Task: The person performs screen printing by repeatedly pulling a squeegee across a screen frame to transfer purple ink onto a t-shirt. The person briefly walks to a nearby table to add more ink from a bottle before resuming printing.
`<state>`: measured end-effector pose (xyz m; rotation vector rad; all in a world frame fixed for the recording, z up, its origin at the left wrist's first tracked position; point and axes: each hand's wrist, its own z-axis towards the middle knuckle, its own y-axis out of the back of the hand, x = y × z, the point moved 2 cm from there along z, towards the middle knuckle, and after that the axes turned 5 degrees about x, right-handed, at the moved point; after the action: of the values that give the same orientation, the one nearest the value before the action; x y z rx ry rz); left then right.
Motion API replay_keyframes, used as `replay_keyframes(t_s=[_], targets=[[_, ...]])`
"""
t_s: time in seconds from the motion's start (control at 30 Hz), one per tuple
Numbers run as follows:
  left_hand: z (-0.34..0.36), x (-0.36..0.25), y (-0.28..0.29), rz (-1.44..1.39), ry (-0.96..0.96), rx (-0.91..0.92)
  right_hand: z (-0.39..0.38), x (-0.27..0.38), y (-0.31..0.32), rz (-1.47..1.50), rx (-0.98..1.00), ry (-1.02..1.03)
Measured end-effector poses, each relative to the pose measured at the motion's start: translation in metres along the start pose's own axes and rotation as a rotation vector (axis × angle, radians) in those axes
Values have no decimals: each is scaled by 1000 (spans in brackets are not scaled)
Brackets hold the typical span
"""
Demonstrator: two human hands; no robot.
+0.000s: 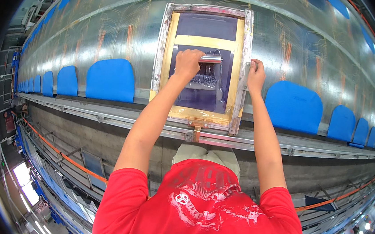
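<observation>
In front of me a screen-printing frame (160, 47) lies on the long metal table, with yellow tape bordering its dark purple mesh (206, 27). My left hand (188, 63) is closed round one end of a squeegee (211, 59), which lies crosswise over the upper part of the mesh's lower window. Below the blade, wet glossy ink (204, 80) covers a patterned area. At the frame's right rail, my right hand (256, 77) has its fingers curled against the outer edge, beside a small metal fitting. What lies under the frame is hidden.
Blue curved fabric panels line the table (151, 22) on both sides, the nearest being a left panel (110, 80) and a right panel (294, 107). A metal rail (265, 146) runs along the near edge, where a copper-coloured bracket (197, 131) meets the frame. Behind me stands another long table.
</observation>
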<state>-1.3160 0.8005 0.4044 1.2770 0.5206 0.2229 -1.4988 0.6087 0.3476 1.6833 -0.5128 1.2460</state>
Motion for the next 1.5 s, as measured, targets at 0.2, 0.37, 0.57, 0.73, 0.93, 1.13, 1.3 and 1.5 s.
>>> replay_keyframes(t_s=[0.2,0.37,0.57,0.73,0.93,1.13,1.3,1.5], targets=[[-85,-31,-6,-9,-43,-60,4,-28,-4,46,-64,53],[-138,-32,4,-67,-58,-4,20,-29,-7,-32,-78,176],[-160,-5,21,-152,-54,-13,18,23,-27,-34,-101,223],[-156,58,46,-114,23,10,9,71,-98,0,-43,180],[-143,66,67,-137,35,115,17,57,-105,73,-70,282],[-143,77,72,-59,16,95,18,67,-105,34,-86,284],[-180,68,95,-73,13,129,18,85,-103,-10,-104,251],[-180,70,96,-1,-61,147,16,100,-99,-68,-103,106]])
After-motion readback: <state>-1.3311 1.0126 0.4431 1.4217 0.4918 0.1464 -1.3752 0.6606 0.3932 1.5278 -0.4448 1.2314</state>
